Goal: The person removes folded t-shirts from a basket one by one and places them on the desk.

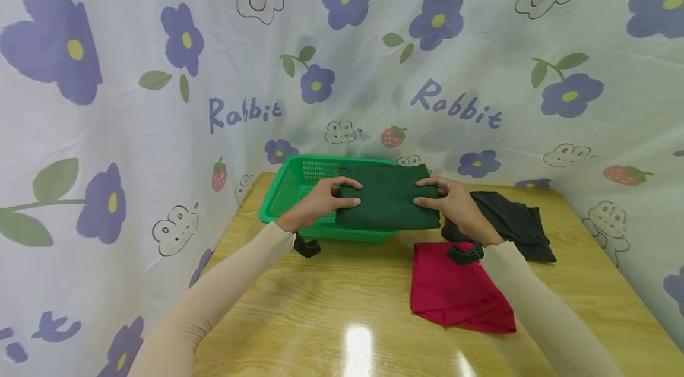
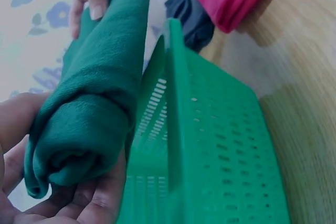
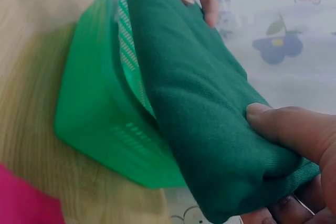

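Observation:
A folded dark green cloth garment [image 1: 387, 197] is held up between both hands, over the right part of a green plastic basket [image 1: 271, 193]. My left hand [image 1: 323, 199] grips its left end, thumb on top and fingers curled beneath, as the left wrist view shows. At the other end my right hand [image 1: 451, 202] holds it the same way, thumb pressing the upper face. Seen from the left wrist, the cloth [image 2: 100, 87] is rolled in layers at its end. Part of the basket's inside is hidden behind the cloth.
A folded red cloth [image 1: 454, 288] lies on the wooden table [image 1: 299, 306], below the right wrist. Behind it, to the right, lies a folded black garment [image 1: 513, 222]. A patterned curtain [image 1: 374, 56] hangs along the table's back and sides.

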The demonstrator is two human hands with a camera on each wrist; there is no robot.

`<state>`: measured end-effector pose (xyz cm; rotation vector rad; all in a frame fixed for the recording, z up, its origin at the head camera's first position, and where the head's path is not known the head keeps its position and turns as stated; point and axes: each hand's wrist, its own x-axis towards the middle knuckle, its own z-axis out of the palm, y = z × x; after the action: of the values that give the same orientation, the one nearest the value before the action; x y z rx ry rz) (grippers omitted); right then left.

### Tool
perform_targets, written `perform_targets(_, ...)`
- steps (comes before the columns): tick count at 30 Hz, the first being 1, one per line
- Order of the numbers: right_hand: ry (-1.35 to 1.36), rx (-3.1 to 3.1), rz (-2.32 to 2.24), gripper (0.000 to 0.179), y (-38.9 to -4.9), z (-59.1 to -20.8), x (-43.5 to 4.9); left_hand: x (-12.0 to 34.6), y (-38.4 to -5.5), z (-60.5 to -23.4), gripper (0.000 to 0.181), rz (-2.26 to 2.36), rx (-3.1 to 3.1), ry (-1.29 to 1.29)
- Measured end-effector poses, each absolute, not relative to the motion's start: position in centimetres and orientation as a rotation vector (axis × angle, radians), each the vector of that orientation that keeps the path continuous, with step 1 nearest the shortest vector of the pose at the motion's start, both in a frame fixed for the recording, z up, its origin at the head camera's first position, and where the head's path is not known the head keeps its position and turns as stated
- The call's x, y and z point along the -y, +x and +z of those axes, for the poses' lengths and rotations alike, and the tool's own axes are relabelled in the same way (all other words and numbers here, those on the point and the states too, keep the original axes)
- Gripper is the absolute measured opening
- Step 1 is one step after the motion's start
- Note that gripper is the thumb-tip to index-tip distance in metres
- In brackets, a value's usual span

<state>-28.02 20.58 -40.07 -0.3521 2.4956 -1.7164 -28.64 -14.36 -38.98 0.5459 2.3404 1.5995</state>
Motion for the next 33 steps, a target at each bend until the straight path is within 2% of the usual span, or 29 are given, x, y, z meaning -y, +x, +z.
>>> perform_targets(33,-0.171,-2.617,-1.623,0.059,-22.0,-41.6,-30.2,4.9,-25.8,-40.3,0.039,1.496,-2.289,0.86)
